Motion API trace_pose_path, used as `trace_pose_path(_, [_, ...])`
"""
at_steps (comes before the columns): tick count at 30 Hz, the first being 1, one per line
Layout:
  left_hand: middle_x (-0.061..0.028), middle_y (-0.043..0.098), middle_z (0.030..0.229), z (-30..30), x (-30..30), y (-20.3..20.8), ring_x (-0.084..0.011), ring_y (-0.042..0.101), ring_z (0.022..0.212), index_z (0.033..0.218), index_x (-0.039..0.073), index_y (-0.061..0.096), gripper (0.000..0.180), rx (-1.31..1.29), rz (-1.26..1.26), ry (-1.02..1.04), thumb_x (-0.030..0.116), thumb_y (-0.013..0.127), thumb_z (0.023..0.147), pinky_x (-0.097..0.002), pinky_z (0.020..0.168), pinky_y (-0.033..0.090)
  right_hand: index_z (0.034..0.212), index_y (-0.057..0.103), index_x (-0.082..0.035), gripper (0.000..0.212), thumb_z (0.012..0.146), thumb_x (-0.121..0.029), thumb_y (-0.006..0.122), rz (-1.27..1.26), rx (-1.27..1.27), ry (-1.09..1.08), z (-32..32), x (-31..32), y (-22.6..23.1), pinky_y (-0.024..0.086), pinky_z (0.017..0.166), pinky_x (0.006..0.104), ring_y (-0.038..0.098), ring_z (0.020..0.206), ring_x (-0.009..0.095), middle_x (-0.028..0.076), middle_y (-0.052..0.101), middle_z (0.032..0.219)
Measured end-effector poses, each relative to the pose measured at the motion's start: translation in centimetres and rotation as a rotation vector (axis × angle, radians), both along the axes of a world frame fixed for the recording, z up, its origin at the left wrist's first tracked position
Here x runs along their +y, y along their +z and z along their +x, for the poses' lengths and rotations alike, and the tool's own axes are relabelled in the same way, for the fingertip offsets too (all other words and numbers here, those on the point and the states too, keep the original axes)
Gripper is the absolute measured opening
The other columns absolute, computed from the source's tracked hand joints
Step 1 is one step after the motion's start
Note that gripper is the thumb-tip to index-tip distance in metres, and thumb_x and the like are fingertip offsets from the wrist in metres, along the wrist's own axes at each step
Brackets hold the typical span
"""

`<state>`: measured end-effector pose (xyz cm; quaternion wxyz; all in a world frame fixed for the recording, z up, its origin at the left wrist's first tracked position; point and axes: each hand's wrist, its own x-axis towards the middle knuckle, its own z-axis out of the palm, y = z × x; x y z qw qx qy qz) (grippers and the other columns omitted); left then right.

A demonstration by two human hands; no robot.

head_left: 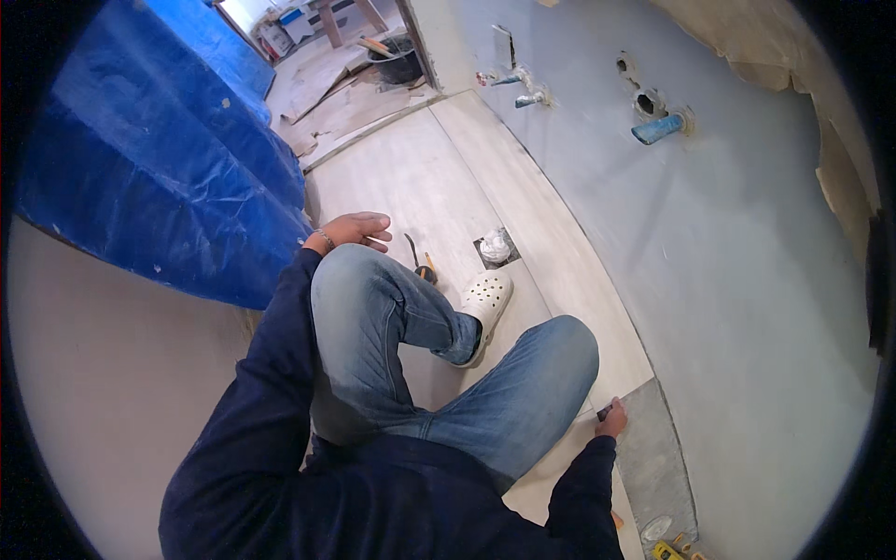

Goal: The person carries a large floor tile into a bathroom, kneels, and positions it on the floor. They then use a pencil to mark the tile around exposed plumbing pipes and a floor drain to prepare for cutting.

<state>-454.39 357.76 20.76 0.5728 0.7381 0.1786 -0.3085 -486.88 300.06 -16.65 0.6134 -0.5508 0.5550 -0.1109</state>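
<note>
"Floor tiles (pixel 401 163), pale and large: where do they lie?"

"Across the floor, between the grey wall (pixel 709 271) on the right and a crumpled blue plastic sheet (pixel 159 140) on the left. Beside the right hand (pixel 612 422), the tiling meets a bare grey strip (pixel 653 448) along the foot of the wall."

"What comes next in size?"

"A black bucket (pixel 399 67) with things sticking out of it, beyond the doorway. Then a white clog (pixel 486 297), pierced with holes, on the seated person's foot, resting on the tiles."

"And the hands?"

"The left hand (pixel 357 229) is just above the bent left knee (pixel 353 275), loosely open, fingers extended, with no object visible in it. The right is down at the tile edge, fingers bent; I can't tell how firmly they close."

"Anything smaller?"

"A white wad (pixel 495 246) in a dark square opening in the tiling, near the clog's toe. Left of it, a small black round object (pixel 426 274). Smallest is a dark piece (pixel 603 412) at the right hand's fingertips; I can't tell what it is, or whether it's gripped."
</note>
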Motion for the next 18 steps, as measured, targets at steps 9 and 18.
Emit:
trace_pose_path(9, [-0.0101,0.063,0.106,-2.4,0.9,-0.4,-0.0207,0.063,0.090,0.131,0.003,0.050,0.051,0.019,0.051,0.085,0.031,0.066,0.091,-0.0347,0.077,0.053,0.095,0.063,-0.002,0.017,0.089,-0.018,0.059,0.281,-0.120,-0.108,0.7,2.4,0.3,0.042,0.055,0.0280,0.052,0.061,0.012,0.001,0.056,0.074])
trace_pose_path(18, [-0.0109,0.062,0.106,-0.3,-0.9,-0.9,-0.0203,0.063,0.086,0.131,0.003,0.049,0.054,0.024,0.003,0.048,0.033,0.067,0.089,-0.0347,0.076,0.053,0.082,0.060,-0.006,0.013,0.089,-0.017,0.060,0.176,-0.225,-0.039,-0.5,-0.8,-0.8,0.039,0.052,0.0280,0.047,0.057,0.011,-0.002,0.051,0.069])
